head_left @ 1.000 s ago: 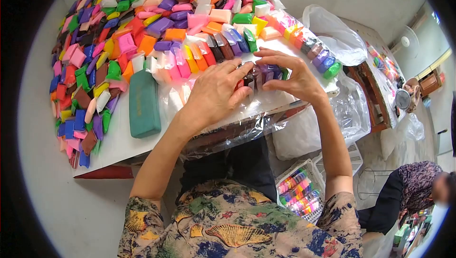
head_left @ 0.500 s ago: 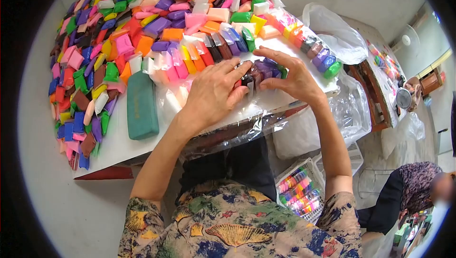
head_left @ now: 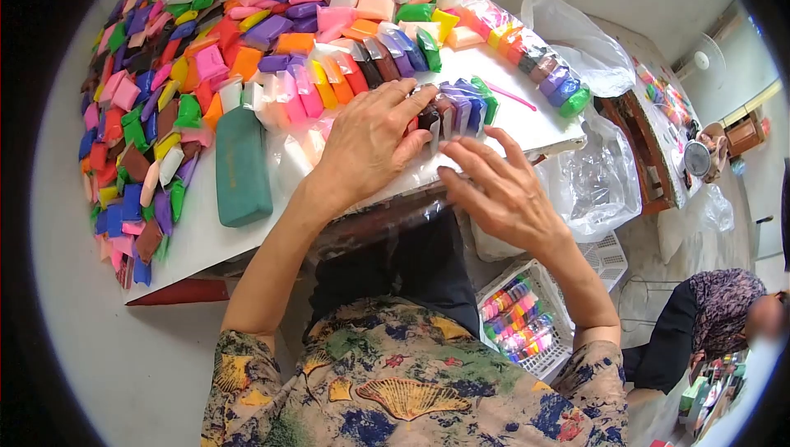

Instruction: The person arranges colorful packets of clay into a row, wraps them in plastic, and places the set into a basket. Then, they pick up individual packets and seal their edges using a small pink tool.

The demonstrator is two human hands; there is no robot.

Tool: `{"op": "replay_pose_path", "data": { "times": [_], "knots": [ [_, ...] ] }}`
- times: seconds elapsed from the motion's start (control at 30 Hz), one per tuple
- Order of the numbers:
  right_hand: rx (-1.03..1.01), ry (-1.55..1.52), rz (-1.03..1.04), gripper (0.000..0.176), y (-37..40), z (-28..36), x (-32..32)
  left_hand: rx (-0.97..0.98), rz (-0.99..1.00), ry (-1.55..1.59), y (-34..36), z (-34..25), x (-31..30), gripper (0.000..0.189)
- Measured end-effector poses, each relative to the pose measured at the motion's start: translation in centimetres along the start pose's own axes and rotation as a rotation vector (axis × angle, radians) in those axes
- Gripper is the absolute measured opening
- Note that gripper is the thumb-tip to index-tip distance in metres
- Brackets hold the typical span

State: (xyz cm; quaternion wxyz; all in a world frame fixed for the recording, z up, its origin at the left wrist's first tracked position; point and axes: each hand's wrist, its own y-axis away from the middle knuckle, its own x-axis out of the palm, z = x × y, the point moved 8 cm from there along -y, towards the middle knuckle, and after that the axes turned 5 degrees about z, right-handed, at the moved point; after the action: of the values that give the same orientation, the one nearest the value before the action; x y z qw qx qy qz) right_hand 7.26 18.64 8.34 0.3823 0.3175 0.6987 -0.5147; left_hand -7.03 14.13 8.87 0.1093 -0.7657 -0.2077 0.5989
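Faces the white counter (head_left: 193, 225), with the front row (head_left: 462, 108) of wrapped packets set out to the right of the green case (head_left: 243, 169), long axis running rightward from the green case and slightly toward the far side. Has the left hand (head_left: 370, 138) nearer, right on the front row and closer to the green case, thumb and fingers closed around packets. Has the right hand (head_left: 498, 192) farther right of the green case, just on the near side of the front row's far end, fingers spread and holding nothing; leaves unclear whether fingertips touch. Count one counter; one heap (head_left: 164, 76), behind and left of the green case, too many packets to number; one back row (head_left: 336, 81), right of it, roughly twelve packets; one bagged row (head_left: 527, 60), farthest right; one front row, five packets plainly showing, others covered; one green case; one pink stick (head_left: 512, 96), well right of it.
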Motion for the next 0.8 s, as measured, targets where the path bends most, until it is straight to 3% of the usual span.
{"op": "replay_pose_path", "data": {
  "times": [0.23,0.43,0.53,0.7,0.8],
  "knots": [
    [0.043,-0.169,-0.092,0.023,-2.0,-1.9,-0.6,0.03,0.041,-0.015,0.1,0.0,0.2,0.051],
    [0.095,-0.244,-0.1,0.018,-3.0,-2.8,-0.7,-0.006,-0.102,0.269,0.3,0.4,-1.8,0.035],
    [0.081,-0.166,-0.147,0.014,-3.7,-2.5,-2.0,-0.065,-0.102,-0.085,0.9,-1.0,-3.9,0.024],
    [0.026,-0.204,-0.044,0.02,-4.2,-3.2,-1.7,-0.115,-0.028,0.18,1.7,-0.4,-3.5,0.019],
    [0.044,-0.304,-0.028,0.01,-4.0,-3.7,-0.9,-0.085,-0.027,0.232,2.1,-0.3,-3.6,0.019]
  ]
}}
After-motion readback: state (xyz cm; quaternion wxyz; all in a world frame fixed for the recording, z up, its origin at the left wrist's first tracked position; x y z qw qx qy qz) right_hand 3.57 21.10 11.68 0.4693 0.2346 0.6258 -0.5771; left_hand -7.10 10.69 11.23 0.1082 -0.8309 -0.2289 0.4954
